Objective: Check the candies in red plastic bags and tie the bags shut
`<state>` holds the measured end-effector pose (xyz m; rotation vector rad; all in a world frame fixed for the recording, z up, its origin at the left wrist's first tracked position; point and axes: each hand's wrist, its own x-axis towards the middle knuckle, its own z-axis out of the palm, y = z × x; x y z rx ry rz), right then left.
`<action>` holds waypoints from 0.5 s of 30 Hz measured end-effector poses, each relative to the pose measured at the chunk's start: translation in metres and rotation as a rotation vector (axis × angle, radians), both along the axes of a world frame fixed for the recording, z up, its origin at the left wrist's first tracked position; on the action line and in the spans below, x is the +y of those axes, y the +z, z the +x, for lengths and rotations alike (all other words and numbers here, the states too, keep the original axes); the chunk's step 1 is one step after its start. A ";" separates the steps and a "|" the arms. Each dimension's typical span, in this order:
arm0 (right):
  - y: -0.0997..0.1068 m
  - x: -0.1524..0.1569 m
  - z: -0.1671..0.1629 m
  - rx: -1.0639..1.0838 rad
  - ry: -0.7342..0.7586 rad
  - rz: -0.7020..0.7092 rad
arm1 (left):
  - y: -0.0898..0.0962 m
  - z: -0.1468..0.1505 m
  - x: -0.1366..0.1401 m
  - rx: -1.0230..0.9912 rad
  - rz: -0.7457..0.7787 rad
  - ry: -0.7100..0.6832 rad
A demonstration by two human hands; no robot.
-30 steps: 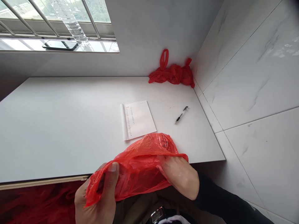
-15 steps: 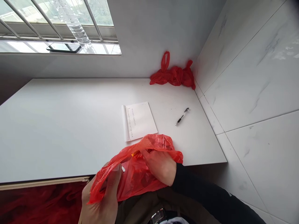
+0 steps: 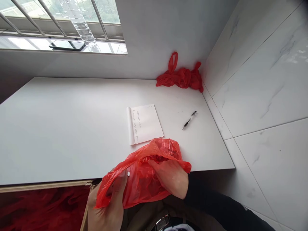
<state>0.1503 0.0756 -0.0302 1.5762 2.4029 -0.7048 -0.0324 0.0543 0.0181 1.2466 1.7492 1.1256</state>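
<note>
A thin red plastic bag hangs open at the table's front edge. My left hand is closed on the bag's left rim, thumb inside the mouth and the other fingers mostly behind the film. My right hand reaches into the bag from the right; its thumb points left and its fingers are hidden inside. Reddish contents with pale lettering show beneath the upper rim, too unclear to name. Just beyond the bag lies a notepad with lines of small marks.
A pen lies right of the notepad on the white table. A knotted red bag sits in the back corner. A phone and clear bottle occupy the sill. An open cardboard box with red material stands lower left.
My right hand has shifted slightly right and down inside the bag. The orange-yellow item near its fingertips is no longer visible. The left hand keeps its grip.
</note>
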 end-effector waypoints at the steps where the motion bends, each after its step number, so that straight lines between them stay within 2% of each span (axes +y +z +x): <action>1: 0.001 -0.001 0.001 -0.012 -0.016 -0.001 | -0.001 -0.001 0.000 -0.029 -0.022 0.001; 7: 0.008 -0.009 0.008 -0.045 -0.081 -0.023 | -0.009 -0.007 -0.002 -0.124 -0.098 -0.041; 10: 0.009 -0.011 0.011 -0.044 -0.094 -0.062 | -0.011 -0.007 -0.004 -0.147 -0.104 -0.032; 15: 0.016 -0.012 0.017 -0.015 -0.134 -0.046 | -0.012 -0.007 -0.004 -0.150 -0.102 -0.032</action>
